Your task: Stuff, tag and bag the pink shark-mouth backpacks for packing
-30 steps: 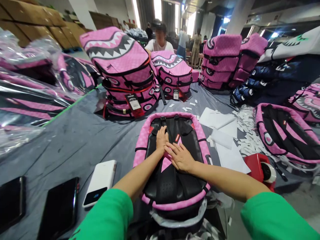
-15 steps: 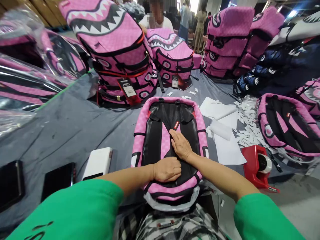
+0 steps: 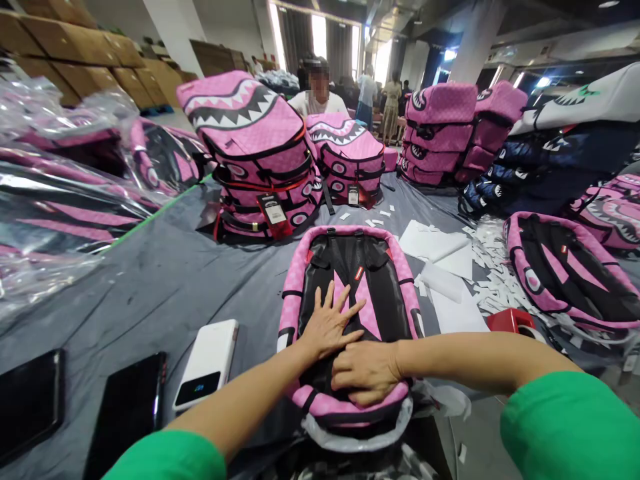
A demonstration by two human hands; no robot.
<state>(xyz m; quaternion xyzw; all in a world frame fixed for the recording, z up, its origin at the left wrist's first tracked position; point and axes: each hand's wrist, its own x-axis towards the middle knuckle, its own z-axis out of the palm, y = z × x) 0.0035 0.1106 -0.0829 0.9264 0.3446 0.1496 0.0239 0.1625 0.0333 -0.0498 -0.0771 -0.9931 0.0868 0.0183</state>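
Observation:
A pink backpack [image 3: 387,300] lies in front of me with its black straps and back panel facing up. My left hand [image 3: 327,327] rests flat on the panel, fingers spread wide. Just below and to the right, my right hand [image 3: 367,370] is closed with fingers curled against the lower part of the panel. What those fingers hold, if anything, is hidden. A handle wrapped in clear plastic [image 3: 360,440] curves out at the near end of the backpack.
Stacked pink backpacks [image 3: 265,167] with tags stand behind. On the left lie a white power bank [image 3: 213,357] and two dark phones [image 3: 127,400]. To the right are white papers [image 3: 437,247], paper scraps, a red tape dispenser [image 3: 510,321] and another backpack [image 3: 575,267]. A person [image 3: 320,100] sits opposite.
My left hand has gone from a fist to spread flat, farther up the panel. My right hand has come down from the strap area and curled closed. The view has tilted up.

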